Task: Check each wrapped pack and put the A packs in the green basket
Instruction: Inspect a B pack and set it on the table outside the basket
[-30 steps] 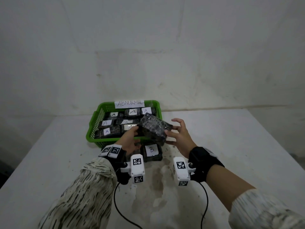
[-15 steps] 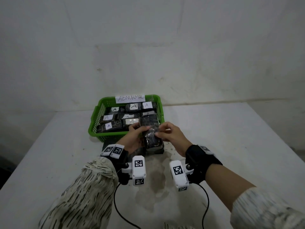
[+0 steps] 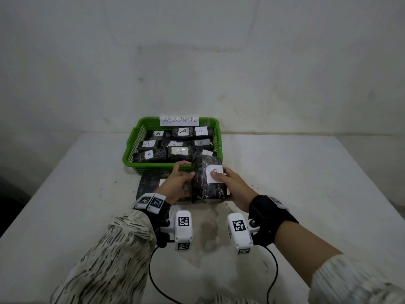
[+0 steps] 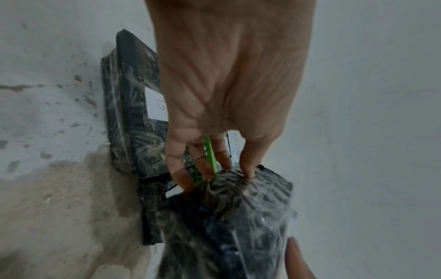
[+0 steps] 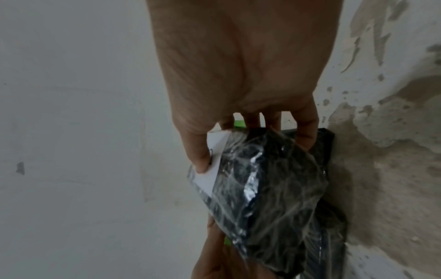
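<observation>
Half a second ago the pack showed only dark wrap toward me; now I have turned it so its white label (image 3: 214, 174) faces up. Both my hands hold this wrapped pack (image 3: 208, 183) just above the table (image 3: 306, 183), right in front of the green basket (image 3: 140, 137) and not inside it. My left hand (image 3: 176, 186) grips its left side, fingers curled round the far edge, their tips pressing into the crinkled plastic in the left wrist view. My right hand (image 3: 235, 189) clasps the right side, fingers wrapped behind and the thumb pressed flat on the label. That thumb covers part of the letter, so I cannot tell what it says.

Under my hands lie more dark packs on the table; one of them (image 4: 136, 120), seen from the left wrist, carries a label marked B. Inside the basket the packs lie flat with labels up, most of them reading A. A paper sign (image 3: 179, 120) with handwritten letters stands on the basket's far rim.
</observation>
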Demonstrator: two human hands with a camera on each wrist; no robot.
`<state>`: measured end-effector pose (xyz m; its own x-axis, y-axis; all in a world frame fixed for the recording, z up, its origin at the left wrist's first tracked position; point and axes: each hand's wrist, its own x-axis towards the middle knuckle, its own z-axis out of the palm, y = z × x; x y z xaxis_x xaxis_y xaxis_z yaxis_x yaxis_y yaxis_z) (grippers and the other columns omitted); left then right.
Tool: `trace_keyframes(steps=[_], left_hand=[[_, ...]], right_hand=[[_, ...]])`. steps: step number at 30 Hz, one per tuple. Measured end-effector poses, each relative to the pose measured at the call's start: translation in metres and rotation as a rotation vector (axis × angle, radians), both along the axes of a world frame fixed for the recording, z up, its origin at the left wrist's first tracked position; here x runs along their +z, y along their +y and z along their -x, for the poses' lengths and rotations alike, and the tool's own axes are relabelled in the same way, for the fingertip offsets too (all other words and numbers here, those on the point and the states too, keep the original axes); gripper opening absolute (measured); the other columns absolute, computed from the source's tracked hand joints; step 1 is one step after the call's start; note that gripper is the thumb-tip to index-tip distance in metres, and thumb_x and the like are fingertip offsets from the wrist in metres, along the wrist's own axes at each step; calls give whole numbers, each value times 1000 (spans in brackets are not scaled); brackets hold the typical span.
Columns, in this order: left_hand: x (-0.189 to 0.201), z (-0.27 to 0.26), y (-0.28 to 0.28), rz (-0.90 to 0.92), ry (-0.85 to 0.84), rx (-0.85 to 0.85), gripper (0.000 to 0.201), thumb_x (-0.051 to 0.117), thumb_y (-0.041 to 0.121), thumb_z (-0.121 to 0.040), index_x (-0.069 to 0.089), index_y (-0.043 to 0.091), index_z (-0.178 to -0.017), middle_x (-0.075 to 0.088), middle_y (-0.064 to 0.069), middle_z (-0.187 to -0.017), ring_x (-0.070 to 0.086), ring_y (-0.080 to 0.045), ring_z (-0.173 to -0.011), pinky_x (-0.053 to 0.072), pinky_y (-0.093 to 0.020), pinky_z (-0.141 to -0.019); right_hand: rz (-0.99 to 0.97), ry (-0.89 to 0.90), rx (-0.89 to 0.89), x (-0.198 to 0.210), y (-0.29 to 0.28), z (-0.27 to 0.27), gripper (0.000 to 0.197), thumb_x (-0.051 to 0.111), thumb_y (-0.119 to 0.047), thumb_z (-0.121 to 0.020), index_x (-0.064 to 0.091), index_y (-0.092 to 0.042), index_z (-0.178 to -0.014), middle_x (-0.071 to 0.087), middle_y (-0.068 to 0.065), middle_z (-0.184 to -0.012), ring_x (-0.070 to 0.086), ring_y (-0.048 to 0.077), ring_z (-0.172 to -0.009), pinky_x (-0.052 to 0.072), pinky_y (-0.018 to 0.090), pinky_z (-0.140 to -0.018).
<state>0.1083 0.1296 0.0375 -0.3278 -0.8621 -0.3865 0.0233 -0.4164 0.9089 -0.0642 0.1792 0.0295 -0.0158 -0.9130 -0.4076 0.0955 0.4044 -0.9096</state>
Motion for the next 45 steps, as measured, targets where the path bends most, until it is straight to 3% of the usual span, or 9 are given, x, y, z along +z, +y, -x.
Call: trace_keyframes(steps=[3, 10, 14, 17, 26, 30, 36, 41, 45], left_hand=[[-4, -3, 12, -85, -142, -27, 14, 42, 11, -98, 50, 22, -94, 57, -3, -88, 58, -19, -73, 51, -42, -70], [-19, -14, 40, -345, -322, -222, 35, 49, 45, -93, 55, 17, -112, 59, -9, -104, 55, -25, -100, 51, -43, -70], [-28, -8, 50, -337, -372, -236, 16, 57, 31, -91, 57, 16, -96, 58, -9, -101, 55, -25, -99, 51, -47, -82], [-32, -4, 48, -328, -362, -210, 4, 58, 14, -92, 55, 16, -89, 58, -7, -101, 54, -24, -99, 48, -51, -91], [-51, -3, 35, -271, -385, -185, 41, 58, 8, -90, 45, 7, -128, 59, -10, -112, 58, -23, -95, 50, -44, -82], [-55, -3, 33, -241, -384, -162, 35, 55, 6, -91, 52, 5, -126, 58, -11, -109, 54, -24, -100, 48, -43, -87], [-68, -4, 26, -169, -424, -27, 32, 66, 9, -85, 56, 0, -114, 62, -17, -104, 59, -24, -92, 56, -37, -65], [-65, -8, 21, -168, -450, -39, 11, 65, 14, -87, 57, 7, -81, 60, -10, -85, 59, -19, -79, 55, -35, -65], [-46, -34, 25, -111, -493, -255, 18, 55, 25, -93, 59, 17, -109, 57, -2, -109, 52, -18, -108, 45, -34, -84]], right_hand=[[-66, 9, 18, -2, 9, 1, 46, 65, -27, -89, 45, -22, -129, 62, 4, -116, 62, 22, -97, 49, 40, -84], [-264, 154, 225, -17, 31, -5, 55, 70, -27, -84, 34, -20, -126, 53, 10, -112, 53, 24, -84, 45, 38, -71], [-293, 165, 195, -27, 34, -10, 45, 68, -20, -85, 39, -18, -119, 53, 9, -108, 52, 22, -82, 45, 37, -71], [-274, 137, 141, -27, 36, -12, 20, 61, -7, -89, 47, -20, -85, 54, 4, -82, 52, 16, -69, 43, 30, -62], [-185, 149, 58, -37, 24, -24, 22, 58, 5, -86, 58, -16, -80, 64, 4, -88, 58, 13, -72, 48, 25, -62], [-164, 161, 16, -44, 22, -29, 21, 60, 6, -84, 65, -5, -101, 66, 14, -101, 63, 19, -77, 52, 27, -67], [-125, 247, 9, -55, 16, -30, 18, 67, -8, -85, 70, -2, -101, 70, 16, -110, 66, 32, -100, 51, 47, -94], [-114, 289, -15, -39, 18, -33, 24, 67, -13, -88, 54, -23, -70, 63, 8, -91, 59, 24, -86, 45, 33, -78], [-150, 218, 20, -35, 24, -19, 15, 58, -21, -95, 56, -13, -83, 59, 8, -90, 55, 17, -77, 43, 28, -68]])
